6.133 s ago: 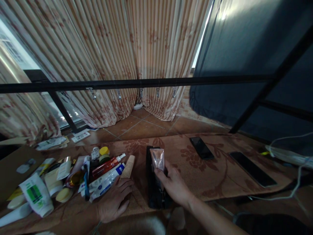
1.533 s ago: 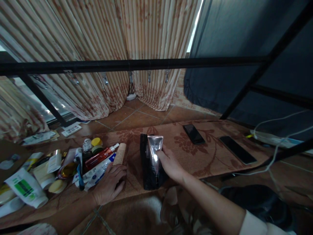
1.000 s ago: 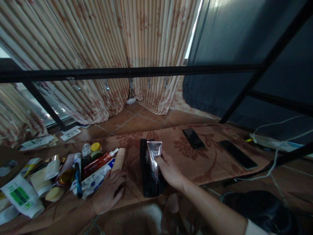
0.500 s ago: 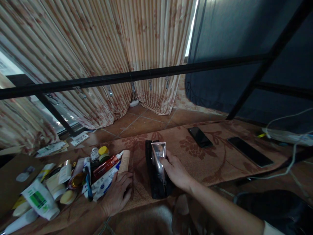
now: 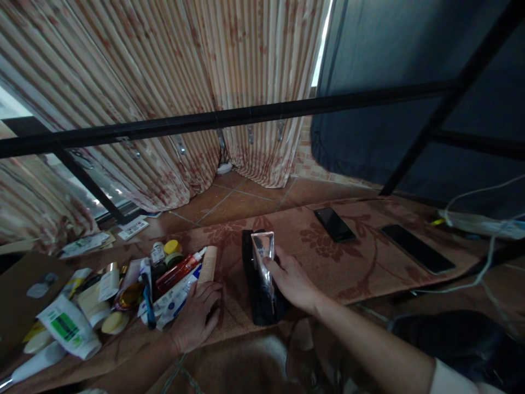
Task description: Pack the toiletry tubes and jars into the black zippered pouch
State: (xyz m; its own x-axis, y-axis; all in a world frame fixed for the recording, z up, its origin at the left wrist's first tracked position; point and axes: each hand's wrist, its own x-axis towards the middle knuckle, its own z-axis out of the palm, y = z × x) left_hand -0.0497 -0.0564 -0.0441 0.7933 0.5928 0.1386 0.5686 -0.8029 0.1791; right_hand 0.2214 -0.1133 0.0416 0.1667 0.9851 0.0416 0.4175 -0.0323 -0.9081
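My right hand (image 5: 291, 276) pinches a shiny pinkish-silver squeeze tube (image 5: 264, 249), thumb across its front. The tube stands, slightly tilted, over a black pouch (image 5: 248, 273); its lower end lies within the pouch's outline. How deep it sits I cannot tell. To the left, my left hand (image 5: 199, 314) rests on the cloth with loosely bent fingers, their tips at the lower end of a beige cylindrical tube (image 5: 209, 260). Beside that hand lie a white and blue tube (image 5: 174, 306), a red bottle (image 5: 177, 273) and a blue-handled toothbrush (image 5: 148, 303).
A pile of toiletries includes a white and green tube (image 5: 68, 327) and a yellow-lidded jar (image 5: 171, 247). A cardboard box (image 5: 28, 295) stands far left. Two dark phones (image 5: 334, 223) lie right on the patterned cloth (image 5: 287, 224). A black metal bar (image 5: 246, 116) crosses behind; a white cable (image 5: 484, 273) hangs right.
The view has shifted slightly. My right hand still grips the silver tube over the pouch, with little movement, and my left hand stays beside the beige tube.
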